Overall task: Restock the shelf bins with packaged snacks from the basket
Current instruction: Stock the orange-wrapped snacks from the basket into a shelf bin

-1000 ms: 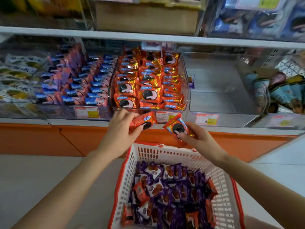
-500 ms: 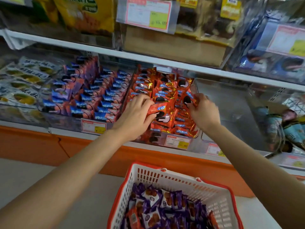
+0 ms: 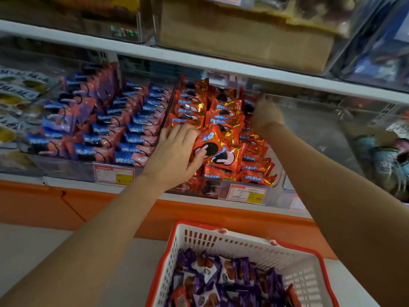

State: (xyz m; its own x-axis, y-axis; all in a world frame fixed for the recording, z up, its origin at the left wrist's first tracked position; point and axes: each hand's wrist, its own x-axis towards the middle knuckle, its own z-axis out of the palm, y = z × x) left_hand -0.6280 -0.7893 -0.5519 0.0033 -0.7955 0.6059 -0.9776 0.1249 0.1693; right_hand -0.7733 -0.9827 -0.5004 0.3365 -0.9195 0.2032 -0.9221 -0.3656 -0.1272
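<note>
Two hands work at one shelf bin, seen from the head camera. The left hand point(image 3: 174, 151) grips an orange packet point(image 3: 215, 149) at the front of the orange bin point(image 3: 194, 187): its thumb presses on the printed face and its fingers curl over the packet's upper left edge, a pinch grip. The packet lies tilted on top of the stacked rows, touching them and not yet seated in a row.

The right hand point(image 3: 266, 115) reaches to the rear right corner of the same bin. It is blurred; its fingers point into the stack, but whether they pinch a packet or only press on the rows cannot be told.

Below the shelf stands the basket point(image 3: 221, 242), holding mostly purple packets point(image 3: 225, 271) with a few orange ones point(image 3: 180, 298) along its edges. To the left of the orange bin, a neighbouring bin holds blue-and-pink packets point(image 3: 132, 129).

Step in hand, by judgement: placing orange stock into its matching bin, which already looks nearly full. The next move would call for the left hand to lay its packet flat or slide it into line with the front rows and let go, without pushing loose packets over the low front wall. Both hands would then need to go down to the basket and pick out the remaining orange packets from among the purple ones.
</note>
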